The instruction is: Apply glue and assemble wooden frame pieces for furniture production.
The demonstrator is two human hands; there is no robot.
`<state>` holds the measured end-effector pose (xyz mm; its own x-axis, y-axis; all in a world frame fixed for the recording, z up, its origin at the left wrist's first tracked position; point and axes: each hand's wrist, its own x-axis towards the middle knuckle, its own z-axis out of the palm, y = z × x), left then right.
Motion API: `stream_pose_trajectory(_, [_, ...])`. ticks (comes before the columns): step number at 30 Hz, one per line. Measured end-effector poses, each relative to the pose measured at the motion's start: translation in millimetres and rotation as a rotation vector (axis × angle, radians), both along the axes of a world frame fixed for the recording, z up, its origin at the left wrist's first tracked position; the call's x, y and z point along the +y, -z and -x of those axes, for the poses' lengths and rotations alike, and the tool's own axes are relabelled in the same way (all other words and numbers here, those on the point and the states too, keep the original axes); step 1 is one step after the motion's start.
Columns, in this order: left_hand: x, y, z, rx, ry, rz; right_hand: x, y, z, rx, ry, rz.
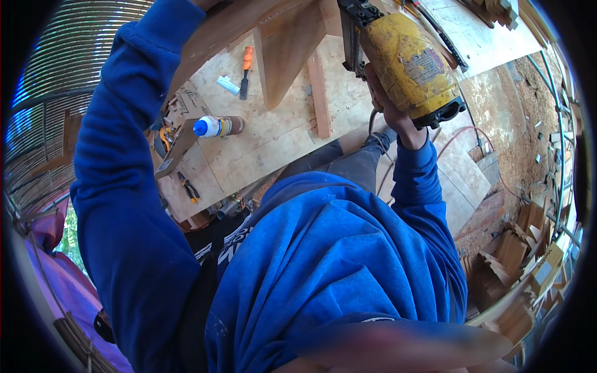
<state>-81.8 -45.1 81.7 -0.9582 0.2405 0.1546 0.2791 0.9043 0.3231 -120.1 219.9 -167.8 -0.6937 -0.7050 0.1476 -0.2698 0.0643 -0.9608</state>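
Observation:
My right hand is closed round the handle of a worn yellow and black nail gun, which is raised over the right part of the workbench. The nail gun's black nose and magazine reach up toward the top edge, close to a wooden piece. That brown wooden piece stands on the bench, with a curved board running along its far side. At the top edge only a sliver of my left hand shows, beside the curved board; its fingers are out of the picture.
On the bench lie an orange-handled chisel, a glue bottle with a blue cap, pliers and a wood strip. A cardboard box stands at the left. A red hose and wood offcuts lie right.

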Motion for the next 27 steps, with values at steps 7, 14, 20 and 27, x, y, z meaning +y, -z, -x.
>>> stream_pose_trajectory(7, [7,-5,0,-0.069,-0.034,-0.077,-17,-41,-5,0.618,0.044,0.295])
stream_pose_trajectory(14, [4,-8,-4,-0.053,-0.001,-0.120,-11,-46,-30,0.488,0.018,0.245])
stream_pose_trajectory(20, [8,-7,0,-0.038,-0.007,-0.049,-13,-28,-23,0.608,-0.119,0.126])
stream_pose_trajectory(27, [3,-4,0,-0.035,0.037,-0.098,-17,-23,-33,0.522,-0.162,0.126])
